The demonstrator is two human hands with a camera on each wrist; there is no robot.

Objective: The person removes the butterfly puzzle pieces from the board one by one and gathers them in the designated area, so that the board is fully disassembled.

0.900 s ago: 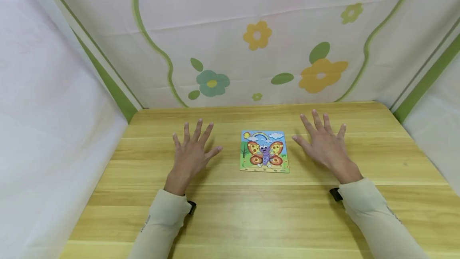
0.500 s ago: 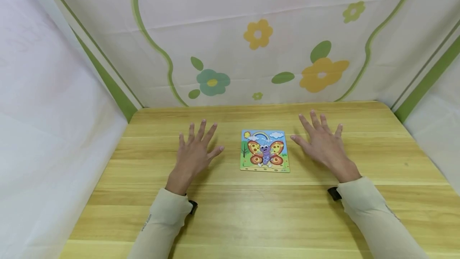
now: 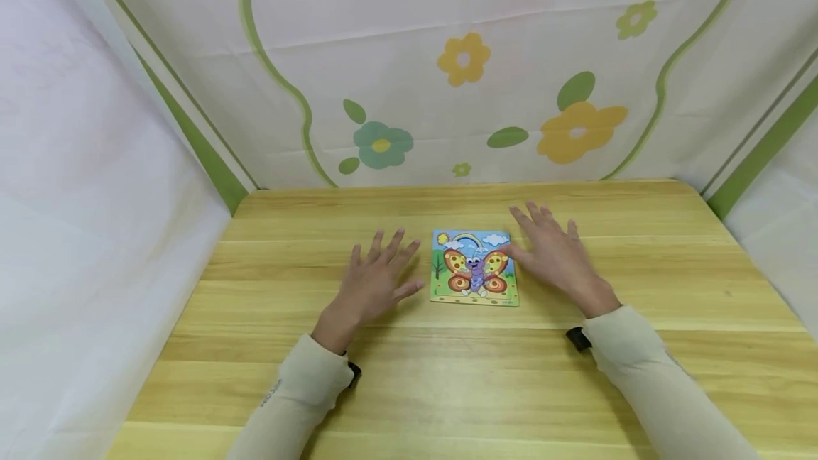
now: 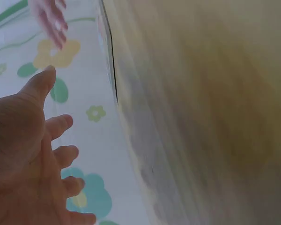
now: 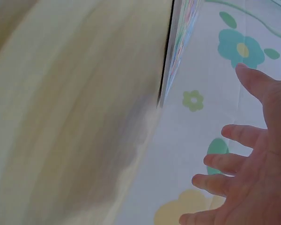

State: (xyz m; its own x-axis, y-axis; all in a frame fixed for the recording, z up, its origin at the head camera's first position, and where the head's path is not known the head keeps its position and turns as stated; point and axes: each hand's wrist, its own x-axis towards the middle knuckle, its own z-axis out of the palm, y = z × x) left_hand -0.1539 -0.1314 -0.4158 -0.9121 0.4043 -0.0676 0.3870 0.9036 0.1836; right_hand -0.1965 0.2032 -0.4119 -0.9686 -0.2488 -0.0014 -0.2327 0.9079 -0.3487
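Note:
A square picture puzzle (image 3: 475, 268) with a purple butterfly, a rainbow and a sun lies flat on the wooden table. To its left hovers the left hand (image 3: 373, 286), fingers spread, thumb tip just short of the puzzle's left edge. On the other side the right hand (image 3: 554, 254) has its fingers extended, with the thumb at the puzzle's right edge; whether it touches cannot be told. Both wrist views show empty palms. The puzzle appears there edge-on as a thin board (image 4: 107, 51), and likewise as a thin board (image 5: 171, 56) in the right wrist view.
The wooden table (image 3: 447, 382) ends at a white cloth wall (image 3: 383, 34) printed with flowers. More white cloth (image 3: 96, 233) hangs along the left side, and another sheet (image 3: 780, 233) along the right.
Both hands have moved inward toward the puzzle, the left hand going right and the right hand going left. The puzzle stays in place on the table; the head view has shifted slightly.

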